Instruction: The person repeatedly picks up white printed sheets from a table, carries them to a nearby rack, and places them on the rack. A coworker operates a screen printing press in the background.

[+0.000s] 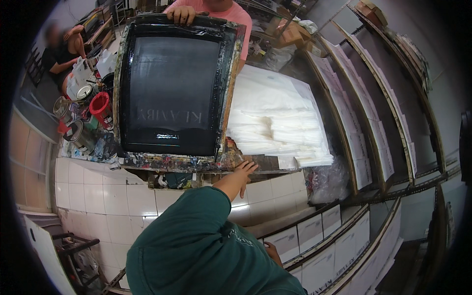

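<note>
My left hand (245, 168) rests on the near edge of the worktable, fingers stretched out, beside a strip of brown tape (265, 162). Just beyond it is a large screen-printing frame (172, 83) with dark mesh and a paint-crusted rim. A co-worker's hand (183, 14) grips the frame's far edge. To the right of the frame lies a thick pile of thin white sheets (275, 118). Low down, by the rack's white printed pieces (309, 231), my right hand (273, 253) shows only in part past my green shirt; its fingers are hard to make out.
Paint cans (81, 137) and a red bucket (101, 108) crowd the table's left end. Tiered racks (373, 108) holding white printed pieces stand on the right. Crumpled clear plastic (327, 182) sits below the pile. Another person (61, 59) sits at the far left.
</note>
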`<state>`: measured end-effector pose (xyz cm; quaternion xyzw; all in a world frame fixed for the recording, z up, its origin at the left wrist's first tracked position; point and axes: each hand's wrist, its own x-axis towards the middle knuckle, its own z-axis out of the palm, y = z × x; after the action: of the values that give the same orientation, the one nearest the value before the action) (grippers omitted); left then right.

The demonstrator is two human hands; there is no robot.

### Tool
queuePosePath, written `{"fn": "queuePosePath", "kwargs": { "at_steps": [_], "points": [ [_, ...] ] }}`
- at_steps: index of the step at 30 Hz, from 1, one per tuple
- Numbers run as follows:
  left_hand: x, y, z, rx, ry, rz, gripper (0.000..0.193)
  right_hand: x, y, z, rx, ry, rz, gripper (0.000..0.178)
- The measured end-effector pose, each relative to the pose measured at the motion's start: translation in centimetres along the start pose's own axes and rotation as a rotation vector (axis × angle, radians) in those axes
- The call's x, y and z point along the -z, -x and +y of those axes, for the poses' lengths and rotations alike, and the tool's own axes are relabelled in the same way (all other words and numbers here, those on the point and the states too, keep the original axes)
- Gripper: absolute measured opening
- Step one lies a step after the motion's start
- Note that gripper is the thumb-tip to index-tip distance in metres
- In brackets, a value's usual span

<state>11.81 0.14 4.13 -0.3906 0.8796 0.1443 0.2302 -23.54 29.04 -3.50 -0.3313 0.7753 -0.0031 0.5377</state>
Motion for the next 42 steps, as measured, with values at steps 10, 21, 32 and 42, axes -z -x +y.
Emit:
{"fn": "queuePosePath", "kwargs": {
  "at_steps": [10,21,32,42],
  "points": [
    [0.7,0.6,-0.1,-0.04,0.034,0.051,0.099,0.4,1.1,-0.1,-0.011,0.107,-0.019,0.058],
    [1.6,1.6,0.0,-0.023,0.055,0.008,0.1,0.9,0.9,-0.2,0.018,0.141,-0.002,0.06],
    [4.8,-2.6,4.2,0.14,2.482,0.524,0.062,-0.1,-0.2,-1.2,-0.055,0.065,-0.002,0.059],
    [11.9,-10.4,0.8,0.041,2.958,0.684,0.042,0.7,-3.4,-2.0,0.231,0.076,0.11,0.054]
  ]
}}
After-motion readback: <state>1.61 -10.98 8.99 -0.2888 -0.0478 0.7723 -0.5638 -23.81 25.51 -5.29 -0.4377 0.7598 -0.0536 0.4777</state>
